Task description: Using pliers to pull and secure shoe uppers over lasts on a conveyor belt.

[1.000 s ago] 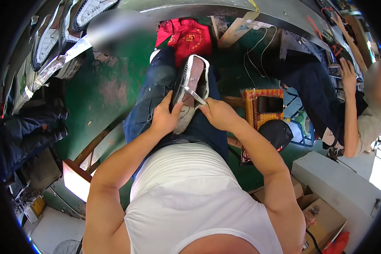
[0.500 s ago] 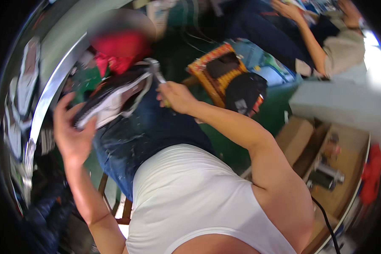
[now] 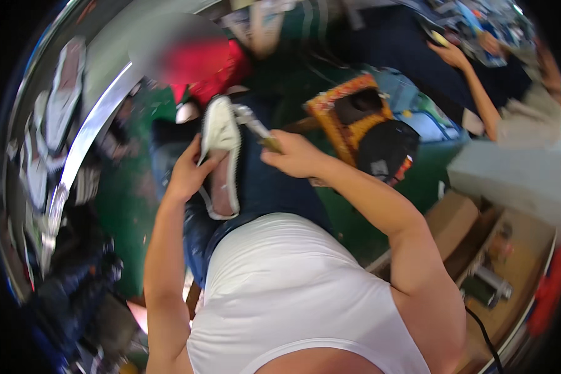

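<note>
Head view: we look down over our white vest [image 3: 293, 293] and blue-jeaned lap [image 3: 262, 187], both forearms coming up from the lower edge.
Left hand: our left hand [image 3: 190, 174] grips the white shoe [image 3: 221, 159] from its left side, fingers curled round the edge and thumb on the upper part.
Shoe: it lies over our lap, lengthwise away from us, its pale inner side and stitched rim facing up.
Right hand: our right hand [image 3: 296, 154] is closed in a fist round the yellowish handle of a metal tool [image 3: 252, 123]; the tool's grey tip touches the far end of the shoe.
Beside us: a black bag [image 3: 386, 146] sits just right of our right forearm, against an orange-framed stool [image 3: 330, 118] on the green floor [image 3: 124, 206].
Lower right: an open cardboard box [image 3: 511, 268] holds small items too blurred to name.
Far right: another person's arm [image 3: 474, 87] reaches over a cluttered surface.
Far left: pale shoe parts [image 3: 59, 106] line a curved metal rail [image 3: 90, 131].
Far middle: a red cloth [image 3: 212, 68] lies beyond the shoe.
</note>
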Demonstrator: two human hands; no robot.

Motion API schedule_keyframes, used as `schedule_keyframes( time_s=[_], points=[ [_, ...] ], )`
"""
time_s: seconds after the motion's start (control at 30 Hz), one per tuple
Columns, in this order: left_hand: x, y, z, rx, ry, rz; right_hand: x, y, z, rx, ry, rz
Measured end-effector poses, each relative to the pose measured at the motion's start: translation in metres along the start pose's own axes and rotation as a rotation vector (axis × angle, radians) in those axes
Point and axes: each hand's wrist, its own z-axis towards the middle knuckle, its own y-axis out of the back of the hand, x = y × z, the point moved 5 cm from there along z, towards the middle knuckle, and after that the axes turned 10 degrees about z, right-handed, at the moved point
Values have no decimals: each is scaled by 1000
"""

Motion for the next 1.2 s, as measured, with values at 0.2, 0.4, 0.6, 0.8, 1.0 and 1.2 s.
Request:
schedule_keyframes(
  time_s=[0.2,0.4,0.6,0.8,1.0,1.2],
  points=[
    [-15,3,-18,-374,31,437,17,-13,-15,222,-136,-51],
    [-22,2,-27,-465,-13,451,22,-29,-1,446,-430,95],
    [-45,-7,-37,-356,-80,585,88,-15,22,622,-483,-218],
    [36,-18,3,-331,121,-434,67,-35,39,477,-98,-632],
    [27,-22,9,-19,145,-1004,45,-49,27,330,-130,-386],
    [31,-33,16,14,201,-1007,5,-75,13,244,-401,145]
  ],
)
